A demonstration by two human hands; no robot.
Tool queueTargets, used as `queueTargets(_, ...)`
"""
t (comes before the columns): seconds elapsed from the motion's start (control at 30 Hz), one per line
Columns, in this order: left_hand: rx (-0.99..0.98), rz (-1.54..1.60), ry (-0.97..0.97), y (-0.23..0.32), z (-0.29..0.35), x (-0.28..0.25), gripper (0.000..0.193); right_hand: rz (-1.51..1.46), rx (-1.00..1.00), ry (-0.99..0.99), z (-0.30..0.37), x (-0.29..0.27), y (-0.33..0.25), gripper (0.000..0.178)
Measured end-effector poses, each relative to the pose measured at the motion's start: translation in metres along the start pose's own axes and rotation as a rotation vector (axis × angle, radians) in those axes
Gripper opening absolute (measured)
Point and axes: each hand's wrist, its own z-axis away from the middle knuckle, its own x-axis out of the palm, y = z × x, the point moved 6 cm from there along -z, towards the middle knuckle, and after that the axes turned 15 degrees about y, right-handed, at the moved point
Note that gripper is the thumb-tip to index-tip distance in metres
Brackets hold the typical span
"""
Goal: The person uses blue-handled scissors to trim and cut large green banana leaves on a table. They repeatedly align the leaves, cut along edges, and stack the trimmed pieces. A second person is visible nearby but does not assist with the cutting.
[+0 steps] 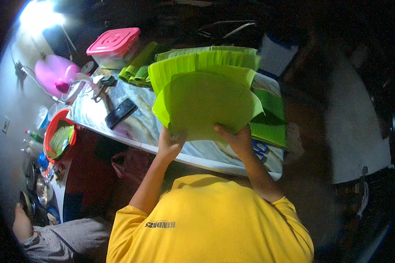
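Observation:
Both of my hands grip the lower edge of a stack of cut banana leaves (210, 103), held tilted up above the table. My left hand (170, 143) pinches its lower left corner, thumb in front. On the lower right, my right hand (237, 141) has its thumb on the front face and its fingers behind. A rounded, duller green piece faces me, with brighter ribbed pieces fanned out behind it. More green leaf pieces (270, 133) lie on the table to the right of the stack. Rolled or folded leaves (138, 72) rest behind it to the left.
The marble-patterned table (140, 118) carries a black phone (120, 113), a pink-lidded container (114, 46) and a pink fan (57, 76). An orange-red basket (52, 131) with leaf pieces stands left. Another person's limb in light cloth (70, 236) shows at lower left.

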Motion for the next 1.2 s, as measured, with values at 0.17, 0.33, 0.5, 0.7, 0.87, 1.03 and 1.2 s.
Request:
queueTargets(0.17,-0.023,0.112,-0.022,-0.065,0.017,0.037,0.068,0.011,-0.123,0.196,0.019,-0.031,0.047,0.059)
queueTargets(0.33,-0.134,0.217,0.056,-0.057,0.032,0.059,0.058,0.001,-0.103,0.248,0.035,-0.037,0.082,0.055)
queueTargets(0.5,-0.155,0.182,0.007,-0.073,0.028,0.061,0.046,0.103,-0.038,0.109,0.030,-0.033,0.056,0.057)
queueTargets(0.7,-0.258,0.046,-0.014,-0.077,0.032,0.060,0.046,0.170,-0.016,0.249,0.044,-0.038,0.126,0.047)
queueTargets(0.87,-0.256,0.142,-0.020,-0.042,0.025,0.053,0.048,0.050,0.035,0.184,0.036,-0.027,0.057,0.033)
queueTargets(1.03,-0.181,-0.603,-0.197,-0.067,0.048,0.042,0.054,0.086,-0.038,0.224,0.060,-0.014,0.106,0.029)
queueTargets(1.2,-0.410,-0.162,-0.225,-0.114,0.039,0.028,0.057,-0.156,0.353,0.166,0.057,-0.006,0.121,0.029)
